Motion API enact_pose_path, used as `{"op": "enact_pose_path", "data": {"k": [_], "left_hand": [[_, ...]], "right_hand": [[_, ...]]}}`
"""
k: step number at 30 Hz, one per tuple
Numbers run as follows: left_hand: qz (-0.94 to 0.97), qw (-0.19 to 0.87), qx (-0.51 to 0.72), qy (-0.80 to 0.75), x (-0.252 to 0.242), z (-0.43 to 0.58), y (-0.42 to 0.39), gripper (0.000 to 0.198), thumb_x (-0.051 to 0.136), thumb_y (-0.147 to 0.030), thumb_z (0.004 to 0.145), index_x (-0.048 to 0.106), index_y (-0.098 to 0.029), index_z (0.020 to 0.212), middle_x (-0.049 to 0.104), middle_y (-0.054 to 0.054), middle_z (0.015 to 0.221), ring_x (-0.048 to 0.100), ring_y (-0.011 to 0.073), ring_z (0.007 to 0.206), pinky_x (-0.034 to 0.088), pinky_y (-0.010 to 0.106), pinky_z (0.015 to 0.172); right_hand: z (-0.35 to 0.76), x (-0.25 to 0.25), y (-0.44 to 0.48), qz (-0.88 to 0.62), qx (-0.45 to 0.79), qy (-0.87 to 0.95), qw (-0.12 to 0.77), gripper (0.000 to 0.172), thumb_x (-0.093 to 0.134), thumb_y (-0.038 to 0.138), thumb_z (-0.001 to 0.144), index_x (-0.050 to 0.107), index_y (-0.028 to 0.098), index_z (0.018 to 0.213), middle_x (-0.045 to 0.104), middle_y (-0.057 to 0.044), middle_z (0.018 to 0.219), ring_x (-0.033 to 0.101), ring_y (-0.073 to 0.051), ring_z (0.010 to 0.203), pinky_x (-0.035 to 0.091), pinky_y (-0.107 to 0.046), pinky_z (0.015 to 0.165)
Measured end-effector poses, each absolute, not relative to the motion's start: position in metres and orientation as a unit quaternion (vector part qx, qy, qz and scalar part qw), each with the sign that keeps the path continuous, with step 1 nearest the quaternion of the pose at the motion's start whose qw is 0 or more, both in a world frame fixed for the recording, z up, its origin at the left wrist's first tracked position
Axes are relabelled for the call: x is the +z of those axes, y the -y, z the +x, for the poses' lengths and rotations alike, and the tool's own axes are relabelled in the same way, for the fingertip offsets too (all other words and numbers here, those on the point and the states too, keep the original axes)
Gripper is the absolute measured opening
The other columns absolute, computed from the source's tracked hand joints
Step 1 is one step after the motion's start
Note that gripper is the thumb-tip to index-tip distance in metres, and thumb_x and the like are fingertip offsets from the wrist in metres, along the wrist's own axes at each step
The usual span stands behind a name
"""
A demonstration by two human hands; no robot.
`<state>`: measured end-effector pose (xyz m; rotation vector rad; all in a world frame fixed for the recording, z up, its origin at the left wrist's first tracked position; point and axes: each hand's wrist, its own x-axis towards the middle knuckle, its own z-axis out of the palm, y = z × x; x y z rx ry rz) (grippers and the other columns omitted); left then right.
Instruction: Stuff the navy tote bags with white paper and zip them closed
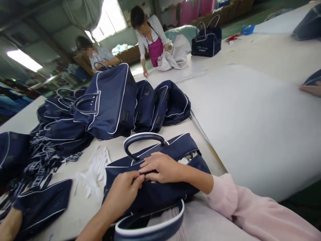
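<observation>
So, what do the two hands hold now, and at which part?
Both hands are on the navy bag at its top opening. The left hand pinches there; the right hand lies flat beside it. The handle is free.

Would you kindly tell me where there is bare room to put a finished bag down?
The broad white sheet right of the navy bag under both hands lies bare. Left is crowded: white strips, stacked navy bags, navy straps.

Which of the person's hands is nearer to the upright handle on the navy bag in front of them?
Right. The right hand lies flat on the navy bag just below the upright handle; the left hand pinches the bag's opening lower down.
</observation>
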<state>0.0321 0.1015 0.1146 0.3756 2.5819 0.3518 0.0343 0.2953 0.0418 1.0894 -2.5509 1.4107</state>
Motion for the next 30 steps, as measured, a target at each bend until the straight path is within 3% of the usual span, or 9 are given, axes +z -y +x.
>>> {"op": "enact_pose_path", "data": {"k": [3, 7, 10, 14, 18, 21, 24, 26, 30], "left_hand": [[0.098, 0.199, 0.181, -0.958, 0.114, 0.046, -0.128, 0.04, 0.039, -0.042, 0.089, 0.058, -0.019, 0.064, 0.06, 0.001, 0.063, 0.053, 0.0175, 0.063, 0.029, 0.03, 0.064], [0.015, 0.147, 0.288, -0.946, 0.111, 0.068, -0.134, 0.044, 0.045, -0.052, 0.087, 0.062, -0.019, 0.064, 0.055, 0.0, 0.057, 0.05, 0.0165, 0.059, 0.031, 0.029, 0.062], [0.028, 0.086, 0.24, -0.966, 0.11, 0.078, -0.13, 0.041, 0.045, -0.047, 0.091, 0.066, -0.02, 0.069, 0.061, 0.0, 0.063, 0.053, 0.0166, 0.062, 0.031, 0.03, 0.064], [0.037, 0.078, 0.158, -0.984, 0.102, 0.077, -0.112, 0.037, 0.046, -0.045, 0.09, 0.065, -0.021, 0.071, 0.066, 0.003, 0.07, 0.059, 0.0203, 0.068, 0.033, 0.034, 0.069], [-0.073, 0.01, 0.262, -0.962, 0.072, 0.075, -0.086, 0.046, 0.054, -0.068, 0.079, 0.062, -0.022, 0.08, 0.065, 0.002, 0.076, 0.062, 0.0214, 0.069, 0.043, 0.034, 0.069], [0.022, -0.15, 0.266, -0.952, 0.046, 0.073, -0.071, 0.054, 0.048, -0.069, 0.081, 0.06, -0.019, 0.097, 0.065, 0.011, 0.109, 0.063, 0.0299, 0.096, 0.048, 0.044, 0.09], [0.178, -0.164, 0.253, -0.937, 0.031, 0.067, -0.063, 0.051, 0.03, -0.052, 0.094, 0.056, -0.015, 0.118, 0.058, 0.018, 0.13, 0.051, 0.0342, 0.127, 0.037, 0.053, 0.111], [0.199, -0.132, 0.237, -0.942, 0.027, 0.061, -0.061, 0.05, 0.025, -0.046, 0.097, 0.054, -0.015, 0.124, 0.06, 0.017, 0.129, 0.054, 0.0329, 0.125, 0.04, 0.053, 0.11], [0.235, -0.164, 0.119, -0.951, 0.022, 0.05, -0.06, 0.061, 0.026, -0.053, 0.094, 0.06, -0.007, 0.115, 0.067, 0.022, 0.113, 0.061, 0.0396, 0.11, 0.043, 0.058, 0.103]], "right_hand": [[0.04, 0.049, -0.301, 0.329, 0.541, 0.774, 0.032, 0.029, 0.066, 0.01, 0.079, 0.075, 0.016, 0.106, 0.07, -0.006, 0.108, 0.061, -0.017, 0.105, 0.045, -0.026, 0.094], [0.043, 0.053, -0.306, 0.308, 0.568, 0.763, -0.018, 0.031, 0.079, 0.024, 0.074, 0.076, 0.02, 0.104, 0.061, 0.001, 0.078, 0.056, -0.013, 0.078, 0.043, -0.024, 0.072], [0.034, 0.051, -0.293, 0.323, 0.564, 0.755, -0.088, 0.019, 0.076, 0.021, 0.075, 0.076, 0.017, 0.093, 0.057, 0.005, 0.068, 0.052, -0.009, 0.065, 0.036, -0.021, 0.062], [0.02, 0.048, -0.264, 0.36, 0.455, 0.805, -0.123, 0.008, 0.072, 0.02, 0.073, 0.066, 0.015, 0.076, 0.053, 0.005, 0.063, 0.046, -0.009, 0.06, 0.029, -0.022, 0.056], [0.022, 0.045, -0.253, 0.369, 0.401, 0.832, -0.102, 0.008, 0.061, 0.024, 0.08, 0.059, 0.017, 0.081, 0.057, 0.002, 0.071, 0.047, -0.012, 0.066, 0.03, -0.022, 0.057], [0.029, 0.046, -0.255, 0.394, 0.392, 0.824, -0.109, 0.006, 0.053, 0.022, 0.084, 0.057, 0.018, 0.085, 0.06, 0.001, 0.079, 0.052, -0.013, 0.071, 0.034, -0.022, 0.06], [0.035, 0.049, -0.258, 0.409, 0.363, 0.83, -0.113, 0.011, 0.048, 0.018, 0.084, 0.057, 0.018, 0.09, 0.063, 0.0, 0.087, 0.054, -0.014, 0.075, 0.037, -0.024, 0.062], [0.039, 0.051, -0.262, 0.399, 0.335, 0.848, -0.098, 0.015, 0.049, 0.018, 0.083, 0.061, 0.018, 0.091, 0.065, -0.002, 0.093, 0.056, -0.016, 0.079, 0.038, -0.026, 0.063], [0.05, 0.053, -0.278, 0.376, 0.283, 0.882, -0.013, 0.021, 0.052, 0.013, 0.085, 0.072, 0.015, 0.094, 0.068, -0.004, 0.094, 0.056, -0.018, 0.086, 0.043, -0.028, 0.074]]}}
